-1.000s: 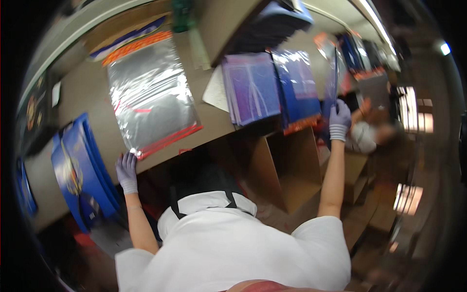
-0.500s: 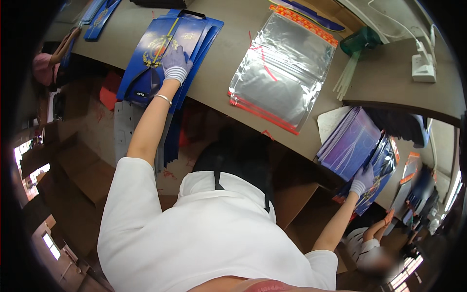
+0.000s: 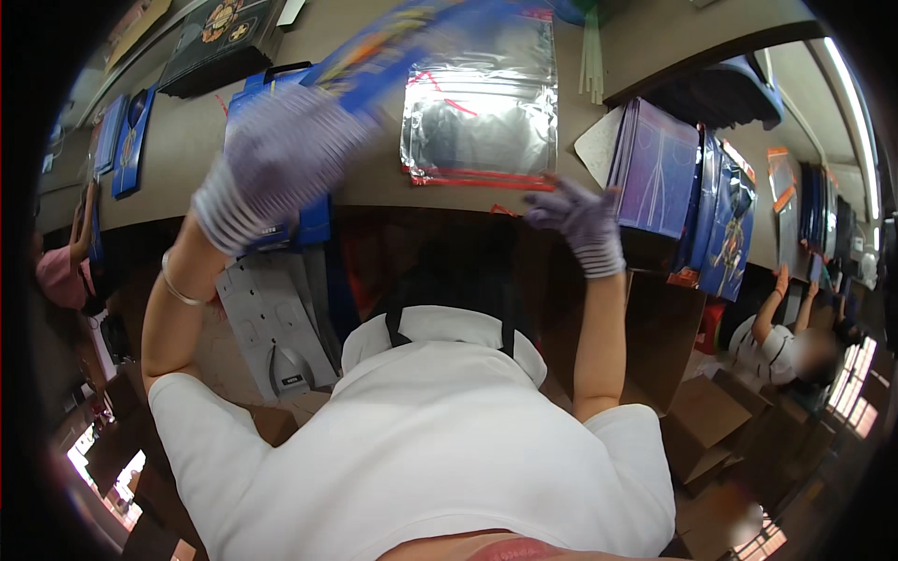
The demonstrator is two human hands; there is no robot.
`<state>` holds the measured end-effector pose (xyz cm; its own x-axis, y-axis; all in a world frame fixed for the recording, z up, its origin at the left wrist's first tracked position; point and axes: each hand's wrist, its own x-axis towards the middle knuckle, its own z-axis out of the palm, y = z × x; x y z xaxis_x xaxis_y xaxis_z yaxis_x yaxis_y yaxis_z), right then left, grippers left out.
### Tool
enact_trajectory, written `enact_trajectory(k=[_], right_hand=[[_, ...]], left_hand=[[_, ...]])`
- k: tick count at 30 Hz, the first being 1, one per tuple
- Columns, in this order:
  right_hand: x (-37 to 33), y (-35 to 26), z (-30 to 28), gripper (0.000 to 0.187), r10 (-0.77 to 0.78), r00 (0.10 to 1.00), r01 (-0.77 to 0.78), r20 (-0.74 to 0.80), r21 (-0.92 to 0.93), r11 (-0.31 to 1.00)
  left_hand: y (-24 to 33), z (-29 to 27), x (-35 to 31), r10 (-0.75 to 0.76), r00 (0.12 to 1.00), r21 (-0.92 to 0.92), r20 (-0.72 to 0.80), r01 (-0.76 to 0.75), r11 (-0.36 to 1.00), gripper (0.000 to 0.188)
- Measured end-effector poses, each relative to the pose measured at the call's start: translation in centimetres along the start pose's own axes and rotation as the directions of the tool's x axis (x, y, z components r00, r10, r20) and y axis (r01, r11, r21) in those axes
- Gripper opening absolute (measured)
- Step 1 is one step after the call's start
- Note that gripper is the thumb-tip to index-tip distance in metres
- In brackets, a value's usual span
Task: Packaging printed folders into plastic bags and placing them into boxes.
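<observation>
In the head view, the left hand, gloved in pale purple with a striped cuff, is raised over the worktop on the person's left; motion blurs it, but its fingers seem to be closed on the near end of a printed blue folder. This folder slants up and to the right from the hand, its far end in front of the upper part of a stack of clear plastic sleeves. The sleeves lie flat on the worktop with a red band along their near edge, and a thin red strip shows on them. The right hand, gloved alike, has its fingers spread and holds nothing, just beside the near right corner of the sleeves. Behind the left hand, more blue folders lie at the worktop's edge, and beyond them sits a black stack. Right of the sleeves are a purple-blue stack and, next to it, blue packs. Below these stands a cardboard box. At the far right, a co-worker reaches toward the worktop.
</observation>
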<state>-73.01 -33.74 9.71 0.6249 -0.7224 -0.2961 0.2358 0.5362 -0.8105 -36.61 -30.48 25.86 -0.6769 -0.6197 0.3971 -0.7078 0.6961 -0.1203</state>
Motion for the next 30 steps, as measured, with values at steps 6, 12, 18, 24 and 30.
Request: enact_trajectory(k=[6, 12, 18, 24, 30], right_hand=[[-8.2, -2.8, -4.3, 0.069, -0.227, 0.873, 0.246, -0.432, -0.013, 0.969], [-9.7, 3.9, -5.3, 0.009, -0.088, 0.748, -0.110, -0.658, -0.254, 0.961], [-17.6, 1.3, -4.8, 0.014, -0.670, 0.595, -0.213, -0.443, -0.892, 0.400], [-18.9, 2.4, -2.9, 0.044, -0.739, 0.504, 0.169, -0.447, -0.788, 0.592], [-20.8, 5.3, -2.1, 0.038, -0.748, 0.438, -0.198, -0.498, -0.865, 0.460]], left_hand=[[9.8, 9.8, 1.3, 0.473, 0.877, -0.365, 0.086, -0.414, 0.834, 0.007], [8.9, 27.4, -3.6, 0.070, 0.785, -0.322, 0.616, 0.170, 0.931, 0.011], [5.8, 33.0, -3.7, -0.292, 0.901, -0.439, 0.321, 0.415, 0.797, 0.024], [5.1, 37.4, -1.8, -0.349, 0.807, -0.318, 0.476, 0.528, 0.787, 0.016], [3.7, 36.9, -1.0, -0.496, 0.628, -0.560, 0.600, 0.772, 0.300, 0.027]])
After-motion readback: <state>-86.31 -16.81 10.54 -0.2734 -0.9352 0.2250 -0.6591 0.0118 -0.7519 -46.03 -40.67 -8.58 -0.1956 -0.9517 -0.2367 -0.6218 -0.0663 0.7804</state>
